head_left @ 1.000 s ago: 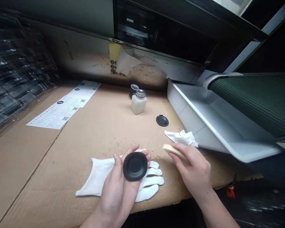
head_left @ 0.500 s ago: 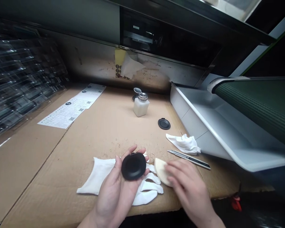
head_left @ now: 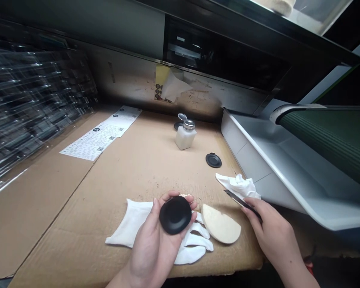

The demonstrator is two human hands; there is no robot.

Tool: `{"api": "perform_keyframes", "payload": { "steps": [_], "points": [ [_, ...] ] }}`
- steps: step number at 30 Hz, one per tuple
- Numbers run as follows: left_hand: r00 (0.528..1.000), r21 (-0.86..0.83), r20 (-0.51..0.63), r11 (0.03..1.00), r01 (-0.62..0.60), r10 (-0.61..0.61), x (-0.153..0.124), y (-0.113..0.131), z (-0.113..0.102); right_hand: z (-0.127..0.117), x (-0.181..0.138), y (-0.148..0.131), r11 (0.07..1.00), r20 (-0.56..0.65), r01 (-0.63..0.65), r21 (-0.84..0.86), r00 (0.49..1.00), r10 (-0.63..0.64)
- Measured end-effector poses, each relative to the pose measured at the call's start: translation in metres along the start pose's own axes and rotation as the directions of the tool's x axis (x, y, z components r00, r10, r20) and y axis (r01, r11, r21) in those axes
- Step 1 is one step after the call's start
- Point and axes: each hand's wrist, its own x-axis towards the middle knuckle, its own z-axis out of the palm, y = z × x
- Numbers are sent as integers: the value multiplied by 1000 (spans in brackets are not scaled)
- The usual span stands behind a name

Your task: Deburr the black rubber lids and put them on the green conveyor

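Observation:
A round black compact case (head_left: pixel 175 215) rests in my left hand (head_left: pixel 156 240), palm up, with the thumb and fingers curled about its rim. Under that hand a white glove (head_left: pixel 132 222) lies flat on the cardboard. Just right of the glove's fingers is a cream half-round sponge pad (head_left: pixel 222 224). My right hand (head_left: pixel 271 224) grips a slim utility knife (head_left: pixel 243 203) between thumb and fingers, its tip pointing up and left. A crumpled white glove or cloth (head_left: pixel 240 185) lies right behind the knife.
A white pump bottle (head_left: pixel 186 138) with its metal lid flipped up stands farther back. A black round lid (head_left: pixel 213 160) lies near the white bin (head_left: pixel 258 160). Printed sheets (head_left: pixel 102 136) lie at left, beside stacked clear plastic trays (head_left: pixel 33 96). A green conveyor belt (head_left: pixel 333 132) runs at right.
My right hand has let go of the sponge pad, moved right and picked up the utility knife. My left hand still holds the black compact case. The view has shifted slightly.

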Motion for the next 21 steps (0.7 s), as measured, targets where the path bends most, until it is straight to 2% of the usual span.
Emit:
{"api": "perform_keyframes", "payload": {
  "steps": [2, 4, 6, 9, 13, 21],
  "points": [
    [1000, 6, 7, 1000, -18, 18, 1, 0, -1, -6, 3, -23, 997, -104, 58, 53, 993, -52],
    [999, 27, 9, 999, -43, 43, 2, -1, -2, -12, 7, -52, 975, -149, 167, 148, 978, -145],
    [998, 33, 8, 998, -56, 56, 3, -1, -3, -14, 9, -80, 933, -115, 244, 265, 969, -221],
    [999, 6, 15, 999, -39, 39, 3, -1, -5, -9, 10, -111, 894, -29, 228, 386, 971, -235],
    [1000, -1, 2, 1000, -21, 21, 2, 0, -7, 1, 8, -122, 884, 22, 153, 442, 983, -181],
    [999, -13, -23, 999, -29, 29, 5, -1, -5, 5, 12, -130, 890, -39, 147, 432, 989, -145]
  ]
}}
